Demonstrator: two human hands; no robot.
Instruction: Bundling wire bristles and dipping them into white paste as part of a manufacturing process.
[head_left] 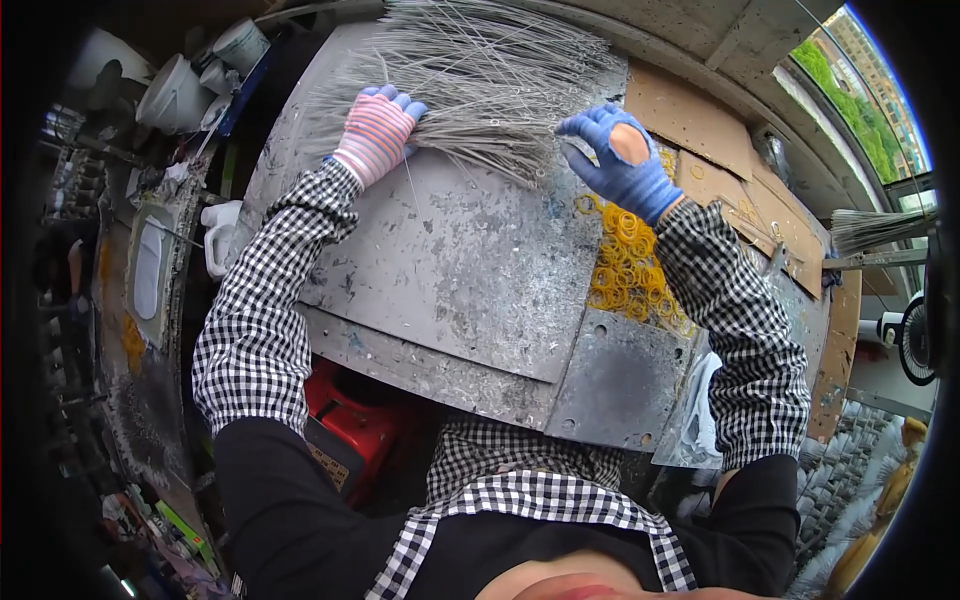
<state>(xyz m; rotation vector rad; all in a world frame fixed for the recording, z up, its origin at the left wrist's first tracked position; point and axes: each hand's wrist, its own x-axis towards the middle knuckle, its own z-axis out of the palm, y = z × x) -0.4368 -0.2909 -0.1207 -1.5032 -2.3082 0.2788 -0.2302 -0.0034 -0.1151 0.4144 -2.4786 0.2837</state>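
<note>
A wide heap of thin grey metal wires (480, 60) lies across the far part of the worktable. My left hand (378, 135), in a pink-and-white striped glove with blue fingertips, is closed over the left part of a wire bundle (490, 148) at the heap's near edge. Small loops show at some of the wires' right ends. Beside those ends is my right hand (622, 160), gloved in blue with a hole on the back. Its thumb and forefinger point left and stand apart, with nothing visible between them.
Yellow rings (630, 265) lie in a pile near my right forearm. A dark metal plate (620, 380) sits at the table's near right corner. Cardboard (690, 120) covers the far right. White buckets (172, 95) and a white jug (220, 235) stand left; a fan (915, 340) is at right.
</note>
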